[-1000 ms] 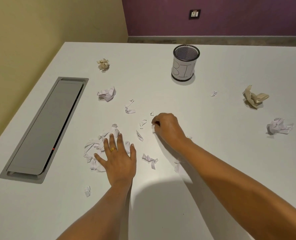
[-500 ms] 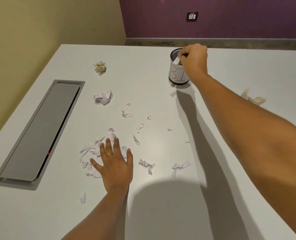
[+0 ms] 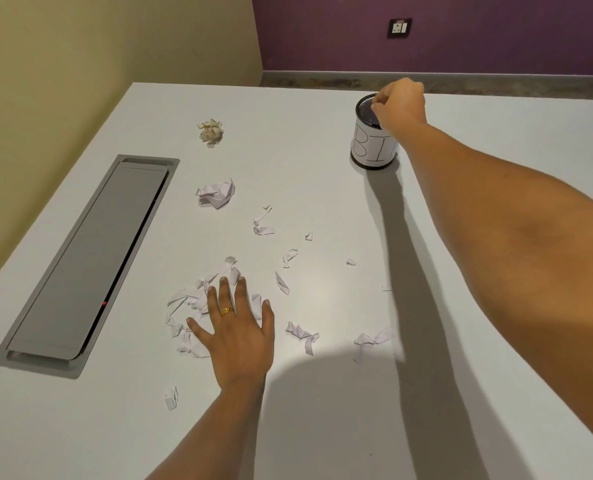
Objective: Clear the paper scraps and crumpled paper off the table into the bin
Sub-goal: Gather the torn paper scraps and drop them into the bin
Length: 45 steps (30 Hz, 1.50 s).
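A small black mesh bin (image 3: 371, 150) with a white paper label stands far right on the white table (image 3: 323, 427). My right hand (image 3: 400, 103) hovers over its mouth with fingertips pinched together; no paper shows in them. My left hand (image 3: 239, 330) lies flat, fingers spread, on a pile of white scraps (image 3: 184, 303). More scraps lie loose: a curled scrap (image 3: 262, 225), a twisted scrap (image 3: 303, 336), a strip (image 3: 371, 341) and a near piece (image 3: 171, 398). A white crumpled ball (image 3: 217, 194) and a tan crumpled ball (image 3: 211, 131) sit farther back.
A long grey cable hatch (image 3: 87, 265) is set into the table on the left. Yellow and purple walls meet behind the table's far edge, with a wall socket (image 3: 399, 28) on the purple one. My right forearm hides the table's right side.
My right hand lifted a scrap from the table's middle and carried it to the bin; the scrap seen in its fingers half a second ago no longer shows. The left hand stayed on the pile.
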Available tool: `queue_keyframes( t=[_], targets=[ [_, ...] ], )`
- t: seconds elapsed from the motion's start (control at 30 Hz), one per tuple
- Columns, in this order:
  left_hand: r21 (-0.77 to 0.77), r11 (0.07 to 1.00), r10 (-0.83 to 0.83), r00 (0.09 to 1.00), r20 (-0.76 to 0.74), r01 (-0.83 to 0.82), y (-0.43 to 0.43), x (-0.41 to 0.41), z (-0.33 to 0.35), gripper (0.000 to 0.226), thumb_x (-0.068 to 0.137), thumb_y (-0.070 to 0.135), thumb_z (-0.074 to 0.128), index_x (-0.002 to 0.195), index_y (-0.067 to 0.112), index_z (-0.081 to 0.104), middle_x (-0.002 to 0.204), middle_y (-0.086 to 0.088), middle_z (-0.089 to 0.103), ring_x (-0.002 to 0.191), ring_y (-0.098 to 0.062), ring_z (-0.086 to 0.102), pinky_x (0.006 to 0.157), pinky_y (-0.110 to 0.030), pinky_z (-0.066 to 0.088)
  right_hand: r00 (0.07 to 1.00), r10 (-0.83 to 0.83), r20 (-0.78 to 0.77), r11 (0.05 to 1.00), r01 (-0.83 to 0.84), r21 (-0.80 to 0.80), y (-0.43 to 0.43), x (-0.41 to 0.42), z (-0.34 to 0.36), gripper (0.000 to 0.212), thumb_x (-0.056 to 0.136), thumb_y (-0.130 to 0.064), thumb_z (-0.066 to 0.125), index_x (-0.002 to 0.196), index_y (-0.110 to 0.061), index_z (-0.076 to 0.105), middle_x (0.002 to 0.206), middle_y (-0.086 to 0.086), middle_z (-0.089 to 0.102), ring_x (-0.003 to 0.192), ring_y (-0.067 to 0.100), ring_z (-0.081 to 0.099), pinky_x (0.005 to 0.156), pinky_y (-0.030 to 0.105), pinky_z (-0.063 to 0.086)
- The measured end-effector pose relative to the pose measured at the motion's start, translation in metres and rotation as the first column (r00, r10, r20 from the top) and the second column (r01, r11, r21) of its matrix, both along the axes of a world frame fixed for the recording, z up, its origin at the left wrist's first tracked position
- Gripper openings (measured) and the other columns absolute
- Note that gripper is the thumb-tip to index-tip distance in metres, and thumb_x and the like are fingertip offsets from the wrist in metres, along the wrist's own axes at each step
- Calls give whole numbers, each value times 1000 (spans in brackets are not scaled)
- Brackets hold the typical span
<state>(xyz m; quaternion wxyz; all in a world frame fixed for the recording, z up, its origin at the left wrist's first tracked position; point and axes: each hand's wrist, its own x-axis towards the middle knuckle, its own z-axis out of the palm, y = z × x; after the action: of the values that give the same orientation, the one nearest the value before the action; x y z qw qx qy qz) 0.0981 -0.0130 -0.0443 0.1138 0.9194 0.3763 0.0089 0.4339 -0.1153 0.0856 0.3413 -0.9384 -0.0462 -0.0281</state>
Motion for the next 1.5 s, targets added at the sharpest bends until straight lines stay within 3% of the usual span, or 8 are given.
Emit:
queue_keyframes(
  t=[0.23,0.4,0.63,0.83,1.1,1.27,1.4,1.5],
  targets=[
    [-2,1000,3,1000,0,-3,1,1,-2,57,93,46,28,145,25,19,156,-3,20,146,-21,9,112,-62,8,991,18,136,994,-32,103,0,-21,-15,26,89,1,45,104,4,66,115,21,65,107,32,60,95,34,48],
    [-8,1000,4,1000,8,-4,0,1,0,56,93,46,28,145,25,21,156,-3,21,146,-21,10,112,-62,8,955,235,181,959,-258,119,-1,-72,-44,25,87,-2,49,102,-1,69,111,13,68,107,25,59,98,28,40],
    [2,1000,-9,1000,22,9,-1,0,4,56,93,44,31,144,23,23,155,-5,24,145,-22,13,112,-63,11,795,603,-72,797,-605,-2,0,-140,-84,31,92,-17,51,123,-11,57,140,6,49,129,20,44,105,26,31],
    [4,1000,-23,999,25,23,-2,-1,5,56,93,44,30,144,21,24,154,-6,24,145,-24,13,111,-64,11,620,738,-268,596,-784,-175,-18,-166,-96,39,101,-16,30,138,-8,39,154,8,26,144,18,17,116,28,13],
    [-2,1000,-24,998,61,24,-1,-1,2,54,93,41,35,142,20,27,153,-7,28,144,-25,16,110,-66,11,689,681,-248,635,-724,-270,-89,-199,-106,43,101,-24,29,144,-15,28,156,0,21,144,11,16,119,31,15],
    [6,1000,-26,999,47,26,0,-1,0,55,93,43,34,142,21,26,153,-7,27,144,-24,16,109,-66,12,697,675,-242,624,-714,-317,-126,-216,-113,51,98,-2,26,146,-20,22,157,-3,14,145,11,12,116,23,11],
    [9,1000,-27,998,51,26,1,-1,-1,55,93,43,33,142,21,27,153,-8,28,144,-25,16,109,-66,12,754,632,-179,699,-655,-287,-136,-233,-114,45,99,-7,34,142,-17,32,154,1,27,142,15,24,112,21,19],
    [7,1000,-28,998,53,28,2,-1,-2,55,92,44,32,142,21,27,153,-8,28,144,-25,16,109,-67,12,774,618,-140,720,-628,-294,-134,-237,-109,37,96,-5,42,133,-4,45,142,13,46,129,29,43,106,36,38]
  ],
)
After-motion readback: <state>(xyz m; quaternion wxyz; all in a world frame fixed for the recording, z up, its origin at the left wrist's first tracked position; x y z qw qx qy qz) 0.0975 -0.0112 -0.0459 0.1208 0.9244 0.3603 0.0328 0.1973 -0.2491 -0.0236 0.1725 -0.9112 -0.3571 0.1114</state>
